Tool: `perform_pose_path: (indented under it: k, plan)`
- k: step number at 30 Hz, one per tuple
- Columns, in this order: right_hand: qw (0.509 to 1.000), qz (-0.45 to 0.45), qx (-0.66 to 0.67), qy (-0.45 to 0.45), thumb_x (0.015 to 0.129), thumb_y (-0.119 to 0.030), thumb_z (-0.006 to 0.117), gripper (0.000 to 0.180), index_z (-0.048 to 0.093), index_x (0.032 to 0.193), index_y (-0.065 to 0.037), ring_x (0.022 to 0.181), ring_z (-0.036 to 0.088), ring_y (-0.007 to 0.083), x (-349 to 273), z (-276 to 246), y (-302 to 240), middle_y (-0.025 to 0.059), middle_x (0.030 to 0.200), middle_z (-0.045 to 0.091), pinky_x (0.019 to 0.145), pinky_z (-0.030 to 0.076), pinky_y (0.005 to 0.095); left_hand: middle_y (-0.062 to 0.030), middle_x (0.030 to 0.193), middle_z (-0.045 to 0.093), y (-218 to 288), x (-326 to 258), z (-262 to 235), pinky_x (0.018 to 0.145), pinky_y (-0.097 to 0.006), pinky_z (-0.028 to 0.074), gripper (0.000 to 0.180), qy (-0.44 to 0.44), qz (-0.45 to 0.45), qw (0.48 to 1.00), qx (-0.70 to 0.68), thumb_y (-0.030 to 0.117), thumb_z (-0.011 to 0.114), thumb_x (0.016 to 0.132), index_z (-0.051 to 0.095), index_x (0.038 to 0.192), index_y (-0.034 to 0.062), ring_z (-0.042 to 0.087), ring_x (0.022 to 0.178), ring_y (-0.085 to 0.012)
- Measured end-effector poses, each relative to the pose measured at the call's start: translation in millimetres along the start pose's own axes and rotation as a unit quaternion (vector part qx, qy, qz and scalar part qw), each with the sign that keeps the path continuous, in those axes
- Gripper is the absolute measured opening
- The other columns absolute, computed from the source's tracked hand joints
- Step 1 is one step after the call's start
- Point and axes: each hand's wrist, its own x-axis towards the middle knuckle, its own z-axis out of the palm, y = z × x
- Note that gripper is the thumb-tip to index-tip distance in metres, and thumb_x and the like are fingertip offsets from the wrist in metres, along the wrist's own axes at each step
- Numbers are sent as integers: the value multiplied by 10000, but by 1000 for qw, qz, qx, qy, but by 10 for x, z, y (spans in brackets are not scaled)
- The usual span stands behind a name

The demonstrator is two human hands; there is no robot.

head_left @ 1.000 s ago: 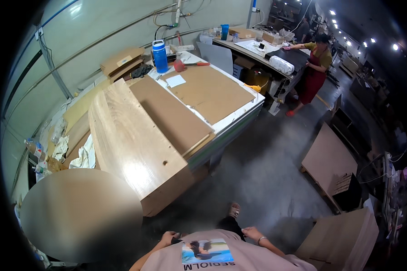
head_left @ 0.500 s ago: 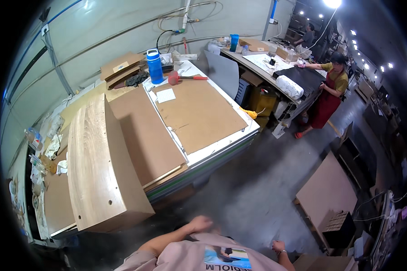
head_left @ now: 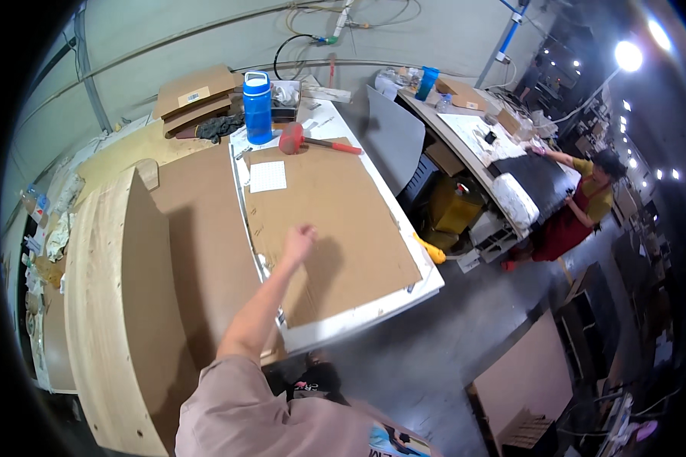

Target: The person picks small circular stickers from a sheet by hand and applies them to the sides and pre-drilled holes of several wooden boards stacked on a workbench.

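Near pale wall [head_left: 183,15], cardboard [head_left: 358,221] on table [head_left: 373,311]

Your left grip [head_left: 300,242], fingers partly curled, hangs above a brown cardboard sheet [head_left: 351,221] on the white tabletop [head_left: 343,323]. Farther up the sheet, you have a white paper square [head_left: 268,176] and a red mallet [head_left: 291,139], near an upright blue bottle [head_left: 257,114]. To your left stands a long pale wooden piece [head_left: 99,305]; well to your right, a co-worker [head_left: 575,228] in a red apron reaches over a black sheet [head_left: 537,183].
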Motion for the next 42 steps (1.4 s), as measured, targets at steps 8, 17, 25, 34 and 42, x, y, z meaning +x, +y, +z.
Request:
perform_pose_path:
  k: [8, 17, 25, 34, 42]
  plan:
    - [997, 44, -2, 67, 923, -214, 649, 334, 672, 1143, 37, 923, 680, 238, 128, -1038, -1256, 161, 991, 712, 809, 522, 346, -169, 1142, 653, 221, 1648, -809, 917, -516, 474, 468, 274, -46, 838, 469, 263, 743, 803, 602, 1175, 18, 602, 1117, -347]
    - [987, -150, -24, 51, 924, -195, 637, 325, 663, 1154, 34, 944, 670, 286, 437, -2156, -2852, 196, 1034, 698, 813, 513, 385, -124, 1107, 648, -89, 2070, -955, 975, -549, 375, 488, 377, -13, 819, 433, 122, 690, 780, 573, 1252, 99, 585, 1106, -304]
    - [911, -343, 10, -227, 939, -81, 592, 318, 607, 1228, 50, 1077, 620, 178, 999, -2345, -5379, 104, 1169, 671, 968, 463, 298, -49, 901, 699, 571, 325, -406, 719, -304, 499, 170, 212, -14, 976, -53, 47, 649, 903, 714, 1046, -20, 616, 801, -124]
    - [630, -451, -201, -599, 889, -73, 682, 420, 581, 1284, 29, 1071, 608, 155, 524, -1294, -6598, 96, 1187, 649, 961, 476, 314, -54, 847, 707, 1397, -2538, 134, 756, -270, 511, 119, 160, -132, 978, 18, -30, 649, 876, 701, 983, -32, 626, 808, -102]
    - [650, -308, -164, -676, 894, -99, 649, 118, 669, 958, -2, 712, 586, 61, -94, -667, -5735, 14, 850, 660, 611, 477, 219, -165, 1284, 597, 1636, -3731, 642, 1018, -492, 412, 484, 464, -50, 788, 401, 199, 753, 766, 630, 1208, 47, 550, 1170, -377]
